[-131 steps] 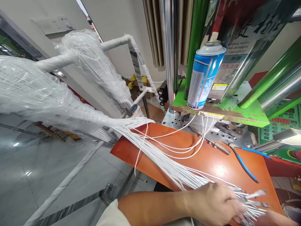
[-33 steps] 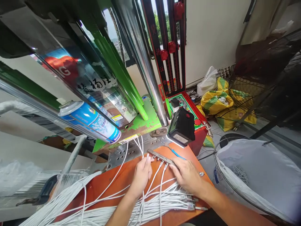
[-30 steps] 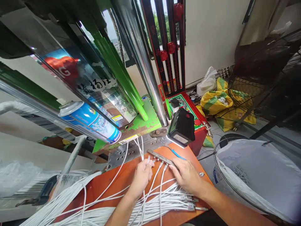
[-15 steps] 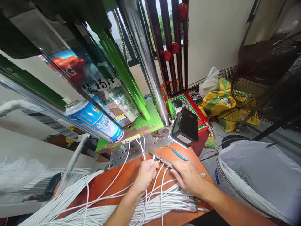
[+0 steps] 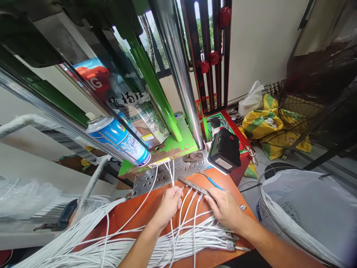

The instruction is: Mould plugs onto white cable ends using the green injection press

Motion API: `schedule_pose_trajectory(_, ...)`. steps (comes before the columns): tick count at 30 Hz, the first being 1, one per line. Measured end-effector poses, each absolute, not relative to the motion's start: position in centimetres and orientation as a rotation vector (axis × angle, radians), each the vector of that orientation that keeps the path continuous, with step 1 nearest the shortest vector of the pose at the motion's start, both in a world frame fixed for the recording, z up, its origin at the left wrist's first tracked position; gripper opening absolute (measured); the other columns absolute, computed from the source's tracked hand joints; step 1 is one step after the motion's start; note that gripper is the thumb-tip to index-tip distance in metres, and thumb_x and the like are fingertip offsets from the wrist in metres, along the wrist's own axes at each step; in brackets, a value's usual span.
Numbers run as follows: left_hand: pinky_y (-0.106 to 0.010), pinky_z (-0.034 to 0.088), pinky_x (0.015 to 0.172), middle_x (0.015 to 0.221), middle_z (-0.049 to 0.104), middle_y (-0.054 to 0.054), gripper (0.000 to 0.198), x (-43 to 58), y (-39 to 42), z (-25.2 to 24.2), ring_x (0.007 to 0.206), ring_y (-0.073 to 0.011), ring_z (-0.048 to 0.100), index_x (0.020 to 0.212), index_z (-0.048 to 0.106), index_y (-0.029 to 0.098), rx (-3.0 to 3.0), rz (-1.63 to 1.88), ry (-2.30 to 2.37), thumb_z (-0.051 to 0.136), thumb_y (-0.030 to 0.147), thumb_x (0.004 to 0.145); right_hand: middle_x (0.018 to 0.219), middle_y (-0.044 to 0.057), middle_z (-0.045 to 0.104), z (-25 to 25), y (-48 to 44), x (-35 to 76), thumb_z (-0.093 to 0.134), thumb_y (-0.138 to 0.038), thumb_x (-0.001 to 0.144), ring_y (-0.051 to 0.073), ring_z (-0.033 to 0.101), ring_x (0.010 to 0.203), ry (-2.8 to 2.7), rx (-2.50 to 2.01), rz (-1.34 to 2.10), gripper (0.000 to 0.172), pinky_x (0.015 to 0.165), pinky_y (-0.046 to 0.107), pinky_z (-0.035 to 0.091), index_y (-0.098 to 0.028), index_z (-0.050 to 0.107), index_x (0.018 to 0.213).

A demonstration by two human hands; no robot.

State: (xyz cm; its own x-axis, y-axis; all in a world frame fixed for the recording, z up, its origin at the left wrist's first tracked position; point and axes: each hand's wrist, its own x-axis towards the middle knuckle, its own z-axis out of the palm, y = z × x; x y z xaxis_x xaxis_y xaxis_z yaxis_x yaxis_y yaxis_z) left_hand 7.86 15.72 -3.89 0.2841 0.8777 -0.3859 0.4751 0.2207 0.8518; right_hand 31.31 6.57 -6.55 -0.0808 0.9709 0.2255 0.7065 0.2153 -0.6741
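My left hand (image 5: 167,204) pinches a thin white cable end (image 5: 181,190) and holds it at the left end of a narrow metal bar jig (image 5: 193,186) on the orange table (image 5: 131,212). Several cable ends sit in the bar side by side. Fingers down, my right hand (image 5: 224,208) presses on the bar's right end. A thick bundle of white cables (image 5: 178,243) with metal tips lies across the table under both wrists.
A green press machine (image 5: 156,93) with chrome columns stands behind the table, a blue spray can (image 5: 119,139) on its base. A black control box (image 5: 224,150) and blue-handled pliers (image 5: 213,181) lie near the bar. A white-lined bin (image 5: 309,208) stands at right.
The view swung from the wrapped cable rack at left to the press. My hands moved from the cable tips to the bar jig; over the last second they barely shift.
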Motion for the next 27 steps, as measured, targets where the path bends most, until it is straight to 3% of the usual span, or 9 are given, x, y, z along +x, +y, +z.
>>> schedule_pose_trajectory(13,-0.022,0.017,0.037,0.046,0.036,0.008,0.036,8.2,16.9,-3.4,0.038,-0.0089,0.021,0.077,0.055,0.021,1.43,0.318,1.268,0.056,0.056,0.084,0.089,0.005,0.064,-6.0,6.2,31.3,0.04,-0.031,0.112,0.021,0.058,0.08,-1.971,-1.441,0.503,0.023,0.072,0.035,0.034,-0.021,0.052,0.094)
schedule_pose_trajectory(22,-0.025,0.03,0.055,0.06,0.047,0.001,0.038,8.4,16.0,-4.7,0.058,-0.0134,0.042,0.067,0.053,0.019,1.64,0.461,1.375,0.059,0.051,0.087,0.084,0.002,0.061,-5.2,6.7,32.3,0.045,-0.031,0.11,0.018,0.053,0.075,-2.021,-1.298,0.665,0.025,0.071,0.033,0.035,-0.021,0.05,0.087)
schedule_pose_trajectory(27,-0.025,0.032,0.053,0.056,0.049,0.001,0.038,8.4,16.2,-4.4,0.051,-0.0138,0.043,0.072,0.056,0.02,1.69,0.385,1.408,0.047,0.048,0.095,0.086,0.002,0.063,-4.7,6.8,32.3,0.045,-0.031,0.11,0.018,0.055,0.078,-2.033,-1.254,0.686,0.024,0.073,0.032,0.036,-0.021,0.055,0.091)
